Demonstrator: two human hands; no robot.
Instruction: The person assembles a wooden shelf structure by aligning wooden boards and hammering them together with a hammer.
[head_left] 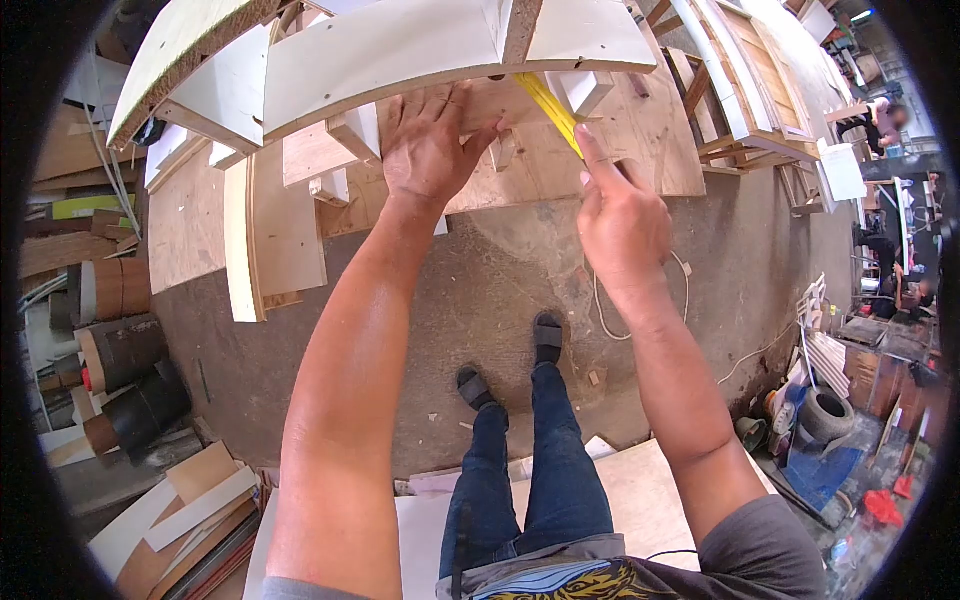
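Note:
My left hand [428, 145] lies flat, fingers spread, on a pale wooden board [490, 100] beneath the front rail of a white-faced wooden frame [385, 60]. The fingertips reach just under that rail. My right hand [628, 215] is closed round the near end of a long, narrow yellow strip [548, 108] that looks like a tape measure blade. Its index finger stretches along the strip. The strip's far end passes under the frame's lower edge, where it is hidden. Beside it stands a small white block [582, 92].
A plywood sheet [655, 150] lies under the frame. Wood offcuts [190, 500] are piled at lower left, near dark rolls [140, 405]. A cable [600, 300] crosses the concrete floor. A tyre [826, 412] and a wooden frame [765, 80] stand at right. People work far right.

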